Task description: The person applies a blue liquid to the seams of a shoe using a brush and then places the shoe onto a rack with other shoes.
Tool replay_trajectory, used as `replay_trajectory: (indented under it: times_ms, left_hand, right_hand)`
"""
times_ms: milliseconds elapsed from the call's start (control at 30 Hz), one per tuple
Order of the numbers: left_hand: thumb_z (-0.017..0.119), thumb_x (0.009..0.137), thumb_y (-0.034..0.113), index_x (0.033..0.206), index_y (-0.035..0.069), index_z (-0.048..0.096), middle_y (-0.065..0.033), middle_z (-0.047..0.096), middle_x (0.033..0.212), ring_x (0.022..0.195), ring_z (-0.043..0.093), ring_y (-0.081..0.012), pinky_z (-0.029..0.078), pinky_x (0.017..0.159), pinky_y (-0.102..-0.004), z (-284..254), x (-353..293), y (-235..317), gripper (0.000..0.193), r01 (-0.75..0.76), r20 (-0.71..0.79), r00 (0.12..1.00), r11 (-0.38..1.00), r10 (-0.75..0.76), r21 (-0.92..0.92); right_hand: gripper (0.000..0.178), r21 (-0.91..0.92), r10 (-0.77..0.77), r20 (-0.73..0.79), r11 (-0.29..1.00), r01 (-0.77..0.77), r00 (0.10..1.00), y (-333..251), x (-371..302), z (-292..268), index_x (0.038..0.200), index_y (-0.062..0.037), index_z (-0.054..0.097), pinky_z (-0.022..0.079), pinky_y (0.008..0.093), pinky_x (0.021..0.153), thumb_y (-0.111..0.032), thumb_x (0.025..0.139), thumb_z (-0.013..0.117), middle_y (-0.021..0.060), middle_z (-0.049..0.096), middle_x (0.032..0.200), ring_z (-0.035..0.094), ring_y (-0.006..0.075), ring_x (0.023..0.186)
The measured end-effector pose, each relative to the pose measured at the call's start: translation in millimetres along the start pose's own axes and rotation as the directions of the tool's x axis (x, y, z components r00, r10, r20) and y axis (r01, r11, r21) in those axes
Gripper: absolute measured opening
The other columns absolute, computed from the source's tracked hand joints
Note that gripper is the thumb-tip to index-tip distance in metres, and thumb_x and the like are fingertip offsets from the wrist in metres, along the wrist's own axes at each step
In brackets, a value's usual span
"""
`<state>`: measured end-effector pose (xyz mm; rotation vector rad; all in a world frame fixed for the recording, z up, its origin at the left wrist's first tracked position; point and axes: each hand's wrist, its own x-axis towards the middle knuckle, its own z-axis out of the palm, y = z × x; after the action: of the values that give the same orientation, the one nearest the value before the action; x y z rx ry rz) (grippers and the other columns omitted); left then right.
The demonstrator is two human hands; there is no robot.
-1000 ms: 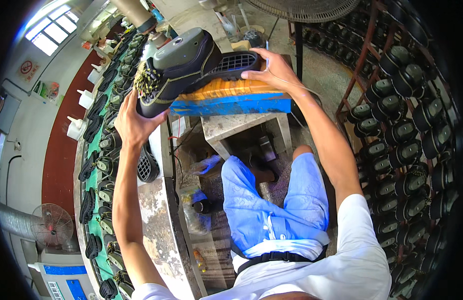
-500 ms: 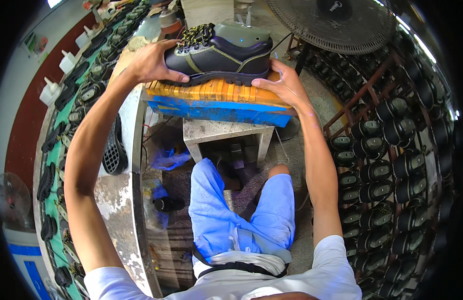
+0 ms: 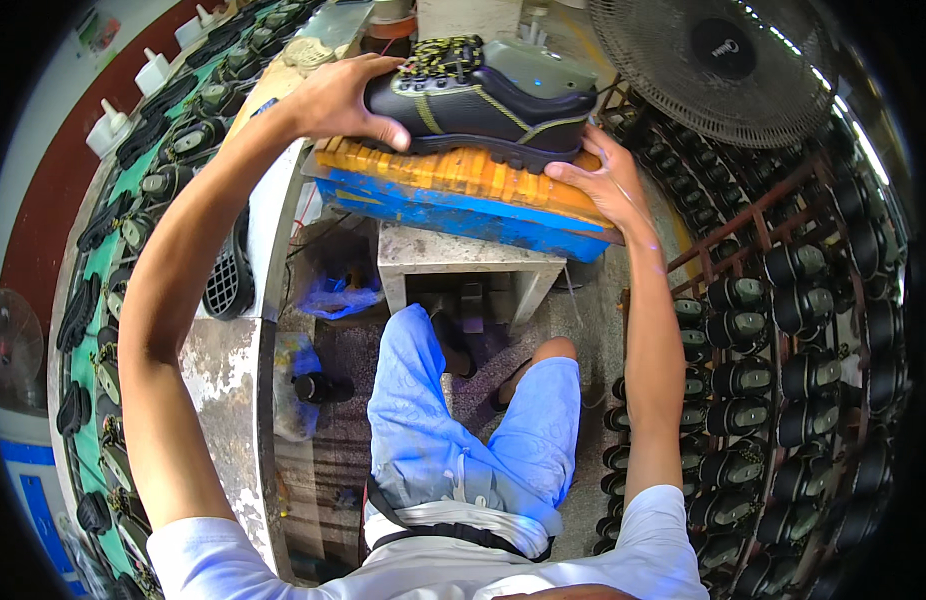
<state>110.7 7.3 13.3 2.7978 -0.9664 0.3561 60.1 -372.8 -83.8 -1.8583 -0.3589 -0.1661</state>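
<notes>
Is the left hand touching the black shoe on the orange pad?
Touching. The head view shows the left hand lying over the heel end of the black shoe, thumb pressed against its side, while the shoe sits on the orange pad.

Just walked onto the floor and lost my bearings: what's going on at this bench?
A seated person holds a black work shoe sole-down on an orange ribbed pad atop a blue block. The left hand grips the heel end; the right hand presses at the toe end. Racks of similar shoes stand to the right, and a fan stands behind.
</notes>
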Motion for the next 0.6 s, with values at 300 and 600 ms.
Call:
replay_trajectory:
  times_ms: [300, 600]
  left_hand:
    - [0.077, 0.096, 0.025, 0.161, 0.004, 0.041, -0.0145, 0.06, 0.15, 0.141, 0.055, -0.0255, 0.037, 0.125, -0.0418, 22, -44, -66, 0.077, -0.013, 0.018, 0.998, 0.51, 0.057, -0.86]
    - [0.081, 0.09, 0.018, 0.157, 0.004, 0.048, -0.0144, 0.068, 0.139, 0.13, 0.064, -0.0268, 0.047, 0.118, -0.0414, 22, -38, -65, 0.076, -0.009, 0.011, 0.999, 0.586, 0.03, -0.81]
  right_hand:
    - [0.077, 0.009, -0.014, 0.041, 1.0, 0.014, 0.999, -3, 6, -3, 0.144, 0.0034, 0.058, 0.046, 0.0379, 0.113, -0.022, 0.079, 0.092, 0.0197, 0.068, 0.137, 0.064, 0.0246, 0.126]
    - [0.07, -0.012, 0.03, 0.035, 0.999, -0.029, 0.999, -5, 5, -2, 0.136, 0.0016, 0.062, 0.048, 0.0369, 0.109, -0.022, 0.078, 0.093, 0.0155, 0.071, 0.13, 0.066, 0.0224, 0.12]
